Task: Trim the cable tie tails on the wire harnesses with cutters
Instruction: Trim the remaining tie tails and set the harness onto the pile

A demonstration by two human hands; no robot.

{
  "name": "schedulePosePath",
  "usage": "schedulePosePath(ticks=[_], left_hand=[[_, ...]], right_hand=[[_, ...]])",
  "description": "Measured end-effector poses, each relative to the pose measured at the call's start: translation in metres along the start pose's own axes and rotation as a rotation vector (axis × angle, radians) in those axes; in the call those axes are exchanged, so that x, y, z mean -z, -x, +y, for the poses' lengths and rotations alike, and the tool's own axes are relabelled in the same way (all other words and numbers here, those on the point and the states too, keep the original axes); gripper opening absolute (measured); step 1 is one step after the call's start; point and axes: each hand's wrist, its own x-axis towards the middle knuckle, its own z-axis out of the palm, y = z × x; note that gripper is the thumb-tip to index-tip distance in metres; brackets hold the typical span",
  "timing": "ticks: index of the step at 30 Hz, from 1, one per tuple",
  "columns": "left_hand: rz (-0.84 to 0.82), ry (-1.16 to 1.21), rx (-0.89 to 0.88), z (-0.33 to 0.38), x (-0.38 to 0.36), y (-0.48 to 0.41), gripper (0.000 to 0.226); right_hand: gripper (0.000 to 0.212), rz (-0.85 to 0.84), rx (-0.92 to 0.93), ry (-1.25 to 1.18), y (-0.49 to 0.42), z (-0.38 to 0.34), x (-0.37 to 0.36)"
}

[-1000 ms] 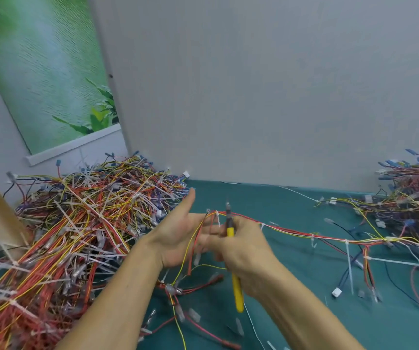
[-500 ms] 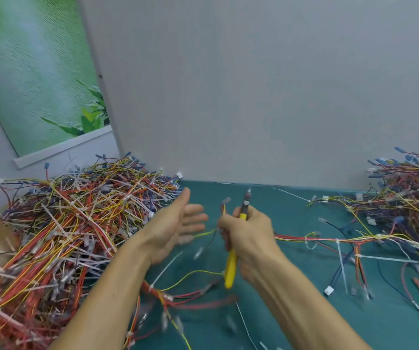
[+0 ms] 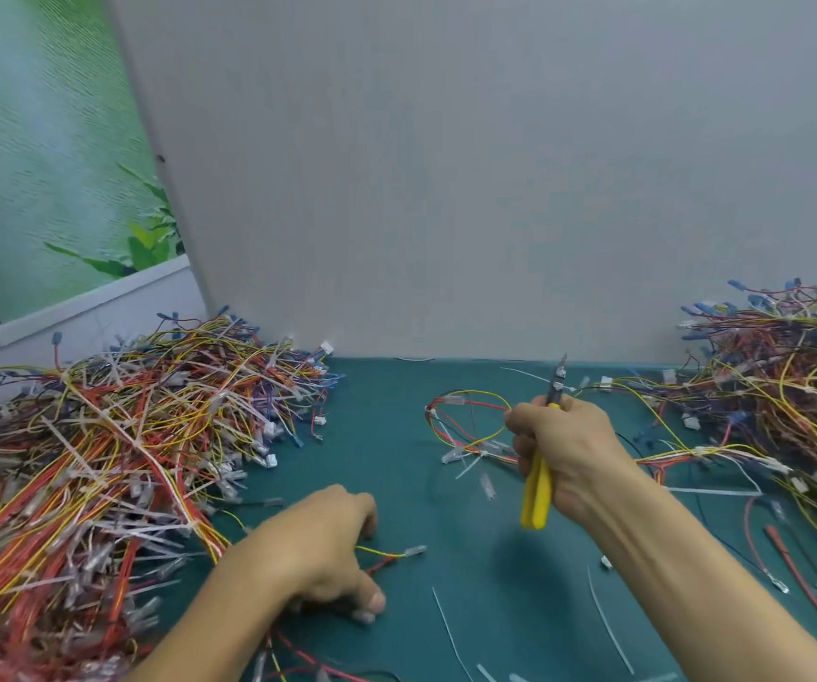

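Note:
My right hand [image 3: 566,452] grips yellow-handled cutters [image 3: 538,489], blades pointing up and away, above the teal table [image 3: 396,435]. Just left of that hand a looped red-and-yellow harness [image 3: 465,420] with white cable tie tails lies on the table. My left hand [image 3: 320,548] is palm down near the front, fingers curled onto a red-and-yellow harness [image 3: 387,556] at the edge of the left pile. Whether it truly holds the wires is unclear, since the fingers cover them.
A big heap of harnesses with long white tie tails [image 3: 116,465] fills the left side. Another heap [image 3: 780,386] sits at the right. Cut white tie tails [image 3: 608,627] lie on the table near the front. A grey wall [image 3: 446,189] closes the back.
My left hand dropped from beside the right hand down to the table by the left pile. The harness I held has gone to the table. My right hand moved right with the cutters.

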Motion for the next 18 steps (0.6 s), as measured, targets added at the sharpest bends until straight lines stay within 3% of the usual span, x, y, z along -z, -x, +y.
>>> schedulePosePath(ticks=[3, 6, 11, 13, 15, 18], left_hand=[[-0.062, 0.089, -0.023, -0.003, 0.005, 0.012, 0.036], [-0.204, 0.330, 0.060, -0.019, 0.011, 0.034, 0.052], [-0.246, -0.111, 0.075, -0.072, 0.007, 0.061, 0.044], [-0.311, -0.153, 0.084, -0.077, 0.013, 0.067, 0.040], [-0.280, -0.083, 0.038, -0.064, 0.029, 0.067, 0.039], [-0.043, -0.078, -0.103, -0.033, 0.056, 0.041, 0.040]], right_hand=[[0.033, -0.022, -0.019, -0.008, 0.000, 0.009, 0.006], [0.031, -0.044, -0.043, 0.015, 0.001, 0.018, 0.010], [0.033, -0.150, -0.092, 0.129, 0.005, 0.030, 0.009], [0.032, -0.185, -0.083, 0.189, 0.007, 0.032, 0.007], [0.031, -0.247, -0.076, 0.265, 0.010, 0.031, 0.005], [0.029, -0.378, -0.092, 0.389, 0.019, 0.028, 0.003]])
